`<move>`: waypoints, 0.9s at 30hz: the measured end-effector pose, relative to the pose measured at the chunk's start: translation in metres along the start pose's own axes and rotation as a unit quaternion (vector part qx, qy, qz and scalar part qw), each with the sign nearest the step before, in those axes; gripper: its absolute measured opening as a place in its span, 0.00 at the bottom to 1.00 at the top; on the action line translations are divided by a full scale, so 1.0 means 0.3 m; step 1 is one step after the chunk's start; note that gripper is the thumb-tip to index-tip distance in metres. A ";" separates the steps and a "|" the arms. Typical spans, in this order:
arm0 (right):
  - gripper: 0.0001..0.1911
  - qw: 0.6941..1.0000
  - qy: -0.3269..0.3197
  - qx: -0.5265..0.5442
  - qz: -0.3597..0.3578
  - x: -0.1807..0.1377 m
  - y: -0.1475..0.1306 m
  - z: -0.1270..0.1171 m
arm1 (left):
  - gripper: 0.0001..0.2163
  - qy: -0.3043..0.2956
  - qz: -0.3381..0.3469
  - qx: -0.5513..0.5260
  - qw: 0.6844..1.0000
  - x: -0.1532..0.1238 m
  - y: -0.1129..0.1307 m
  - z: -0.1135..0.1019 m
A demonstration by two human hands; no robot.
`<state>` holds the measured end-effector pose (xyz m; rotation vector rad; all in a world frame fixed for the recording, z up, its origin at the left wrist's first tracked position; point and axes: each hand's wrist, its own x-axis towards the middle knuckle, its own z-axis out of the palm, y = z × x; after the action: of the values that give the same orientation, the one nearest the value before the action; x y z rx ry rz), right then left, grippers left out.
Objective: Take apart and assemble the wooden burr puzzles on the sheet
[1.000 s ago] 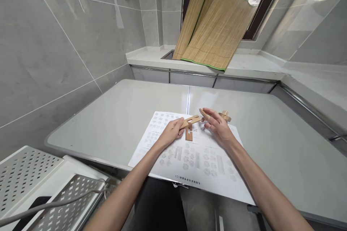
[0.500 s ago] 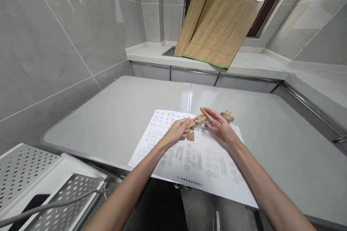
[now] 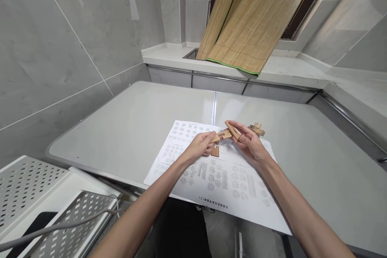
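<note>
My left hand pinches a flat, notched wooden puzzle piece by its near end, above the paper. Its far end meets a second wooden puzzle piece, which has a slot and is gripped by my right hand between thumb and fingers. Whether the two pieces interlock or only touch, I cannot tell. Below them a third wooden piece with a notch lies on the printed sheet, partly hidden by my left hand. An assembled wooden block puzzle sits just beyond my right hand.
The sheet lies on a grey-white folding table with a seam down its middle. A bamboo mat leans by the window on the white ledge. At lower left stand perforated white trays, with a grey cable across them.
The right-hand piece has turned so its slot now shows, and the left-hand piece lies flatter. The whole view has shifted slightly; both hands keep their grip.
</note>
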<state>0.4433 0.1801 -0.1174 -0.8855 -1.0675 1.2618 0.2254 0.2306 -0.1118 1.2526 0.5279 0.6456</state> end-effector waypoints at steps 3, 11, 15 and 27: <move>0.33 1.000 -0.013 0.005 -0.004 -0.004 -0.002 0.001 | 0.21 -0.004 -0.012 -0.012 1.000 0.002 -0.005 -0.006; 0.35 0.999 -0.034 0.018 -0.021 -0.002 0.007 -0.001 | 0.24 -0.008 -0.014 -0.039 0.999 -0.001 0.000 -0.009; 0.34 0.999 -0.025 0.011 -0.023 0.001 0.011 0.002 | 0.28 -0.001 -0.016 -0.040 0.999 -0.009 0.011 -0.004; 0.31 0.999 -0.025 0.029 -0.020 0.004 0.016 0.024 | 0.39 0.015 -0.008 -0.038 0.999 -0.005 0.007 0.005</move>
<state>0.4349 0.1815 -0.1197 -0.7883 -1.0775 1.2807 0.2250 0.2289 -0.1095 1.1664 0.5337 0.6663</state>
